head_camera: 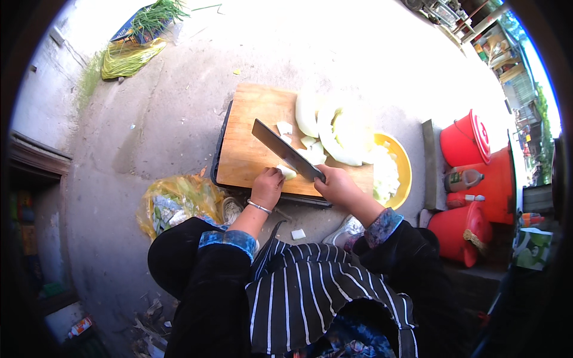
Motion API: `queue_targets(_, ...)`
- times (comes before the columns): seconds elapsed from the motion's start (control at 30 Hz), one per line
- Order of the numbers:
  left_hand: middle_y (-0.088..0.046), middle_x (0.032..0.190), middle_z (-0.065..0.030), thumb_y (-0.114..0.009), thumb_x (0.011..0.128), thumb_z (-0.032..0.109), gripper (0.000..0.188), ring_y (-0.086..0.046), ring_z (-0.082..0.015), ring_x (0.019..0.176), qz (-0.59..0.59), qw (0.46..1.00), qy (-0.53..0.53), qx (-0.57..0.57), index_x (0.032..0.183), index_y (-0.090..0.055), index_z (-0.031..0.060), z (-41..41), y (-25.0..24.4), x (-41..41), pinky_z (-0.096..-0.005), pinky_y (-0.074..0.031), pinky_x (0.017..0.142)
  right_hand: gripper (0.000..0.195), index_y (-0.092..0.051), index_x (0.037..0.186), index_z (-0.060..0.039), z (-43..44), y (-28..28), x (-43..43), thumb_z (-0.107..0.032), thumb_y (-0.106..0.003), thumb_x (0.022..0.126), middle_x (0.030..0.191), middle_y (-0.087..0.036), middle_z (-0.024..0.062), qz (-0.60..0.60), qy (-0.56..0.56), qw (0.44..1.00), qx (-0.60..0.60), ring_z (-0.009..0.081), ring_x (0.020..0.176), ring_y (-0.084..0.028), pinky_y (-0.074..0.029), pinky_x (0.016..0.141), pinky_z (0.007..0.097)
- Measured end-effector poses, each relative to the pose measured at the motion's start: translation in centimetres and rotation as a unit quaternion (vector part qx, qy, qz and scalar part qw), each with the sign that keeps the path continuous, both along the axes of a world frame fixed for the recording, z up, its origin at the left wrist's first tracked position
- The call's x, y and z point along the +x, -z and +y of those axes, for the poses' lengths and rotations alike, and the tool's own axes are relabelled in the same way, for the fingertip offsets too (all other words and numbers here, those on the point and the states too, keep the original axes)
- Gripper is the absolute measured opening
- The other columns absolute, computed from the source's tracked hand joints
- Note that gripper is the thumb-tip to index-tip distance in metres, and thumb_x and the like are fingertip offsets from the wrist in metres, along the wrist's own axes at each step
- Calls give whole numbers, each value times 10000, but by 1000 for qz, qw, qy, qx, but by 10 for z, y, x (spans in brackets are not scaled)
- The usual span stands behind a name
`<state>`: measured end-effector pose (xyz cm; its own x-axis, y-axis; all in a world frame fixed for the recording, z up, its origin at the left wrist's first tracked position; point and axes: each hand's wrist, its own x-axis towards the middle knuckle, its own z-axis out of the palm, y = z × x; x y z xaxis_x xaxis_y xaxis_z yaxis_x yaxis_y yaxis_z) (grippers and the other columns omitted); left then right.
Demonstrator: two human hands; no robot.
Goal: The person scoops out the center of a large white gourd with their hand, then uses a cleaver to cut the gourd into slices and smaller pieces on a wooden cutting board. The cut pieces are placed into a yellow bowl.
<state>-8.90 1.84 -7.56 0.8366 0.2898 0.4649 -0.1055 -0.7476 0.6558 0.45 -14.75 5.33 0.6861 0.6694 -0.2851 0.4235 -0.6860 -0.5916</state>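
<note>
My right hand (335, 185) grips the handle of a cleaver (286, 151), its dark blade slanting up and left over a wooden cutting board (250, 134). At the board's near edge, my left hand (267, 183) has its fingertips on a pale piece of melon or gourd (286, 172), just left of the blade. Beyond the cleaver lie a few cut chunks (284, 128). A long pale wedge (306, 115) and a large hollowed piece (340, 134) rest on the right half, partly washed out by glare. Whether the blade touches anything is unclear.
Cut pale pieces fill a yellow basin (405, 179) right of the board. A yellow plastic bag (183, 197) of scraps sits near my left foot. Red lidded buckets (463, 138) and a plastic jug (463, 180) stand at right. Green stalks (156, 18) lie in a crate at upper left.
</note>
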Motion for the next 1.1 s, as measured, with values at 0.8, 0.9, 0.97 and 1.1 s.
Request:
queue_targets(0.8,-609,814,-85,-625,665,-20,115,-583,-284,778,2,1000,14,14,755,-634,51,5,4,-5,-365,-501,679,252,-589,1003,-29,0,8,-5,-183,-541,809,737,-619,216,6,-26,1000,-11,389,711,-603,-480,677,463)
queue_targets(0.9,-602,805,-85,-624,664,-17,126,-579,-281,784,-3,999,21,28,767,-638,54,6,5,-4,-362,-499,684,259,-588,1012,-31,4,35,-5,-182,-540,807,738,-620,216,3,-25,999,-21,392,719,-602,-479,686,467)
queue_targets(0.97,-596,798,-85,-624,663,-13,133,-577,-277,789,0,999,23,36,776,-641,56,8,6,-6,-359,-498,687,254,-590,1005,-31,3,41,-4,-180,-540,805,742,-621,216,5,-27,999,-17,394,726,-602,-479,694,468)
queue_targets(1.1,-596,791,-83,-630,671,-6,115,-581,-279,763,-7,999,10,41,765,-634,60,7,2,-6,-365,-499,662,250,-592,1000,-34,3,35,-3,-188,-545,809,748,-623,216,4,-14,1000,-11,387,730,-606,-480,692,462)
